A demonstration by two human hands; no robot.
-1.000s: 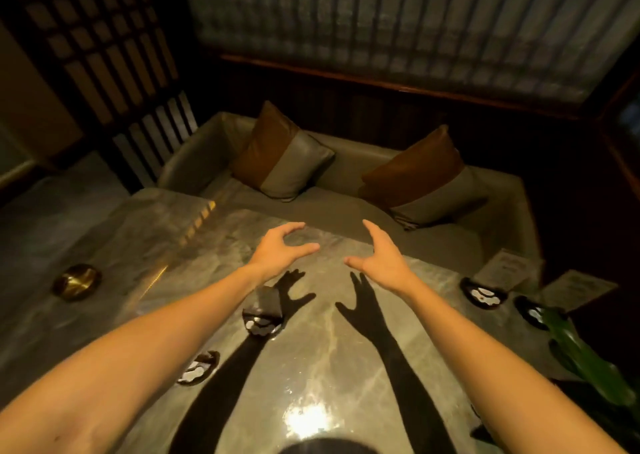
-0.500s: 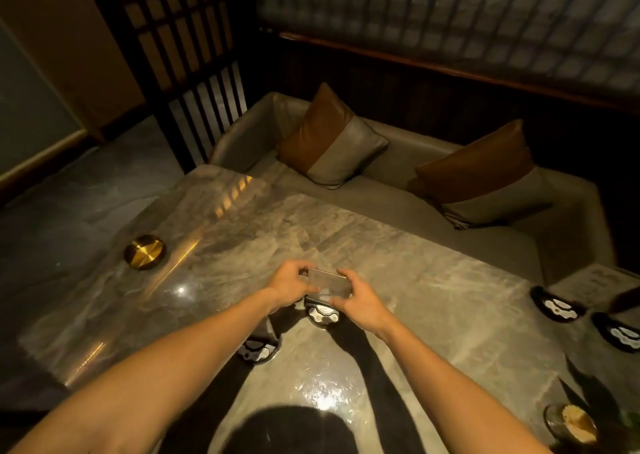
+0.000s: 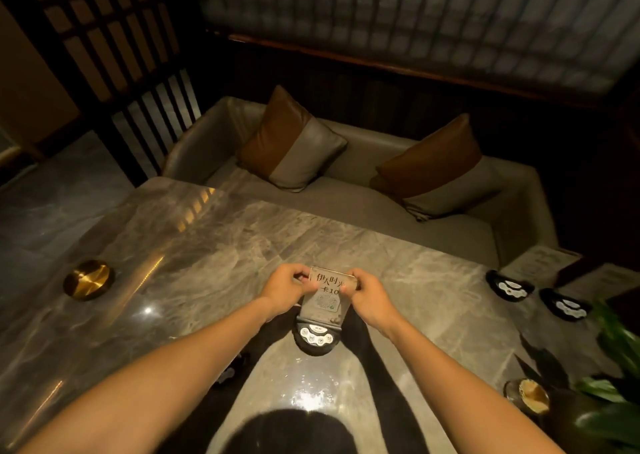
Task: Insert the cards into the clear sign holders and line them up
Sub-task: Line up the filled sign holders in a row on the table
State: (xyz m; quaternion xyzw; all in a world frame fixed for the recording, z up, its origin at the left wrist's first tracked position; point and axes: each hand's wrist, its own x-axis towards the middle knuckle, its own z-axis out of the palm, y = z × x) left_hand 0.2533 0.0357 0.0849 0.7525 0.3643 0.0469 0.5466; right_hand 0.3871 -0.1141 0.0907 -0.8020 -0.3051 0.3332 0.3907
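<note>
A clear sign holder (image 3: 323, 299) with a printed card inside stands upright in a black oval base (image 3: 317, 337) at the middle of the marble table (image 3: 194, 256). My left hand (image 3: 287, 289) pinches its top left corner and my right hand (image 3: 369, 296) pinches its top right corner. Two more black bases (image 3: 509, 285) (image 3: 566, 304) lie at the right, with printed cards (image 3: 540, 263) behind them. Another black base (image 3: 232, 367) is mostly hidden under my left forearm.
A round brass dish (image 3: 88, 280) sits at the table's left. A small bowl (image 3: 526, 396) and green plant leaves (image 3: 613, 381) stand at the right front corner. Beyond the table is a grey sofa (image 3: 346, 204) with two cushions, and a slatted screen (image 3: 114, 72) at the left.
My hands came together from open above the table and took hold of the sign holder's top corners. The holder now stands upright on its base, with the card's print facing me.
</note>
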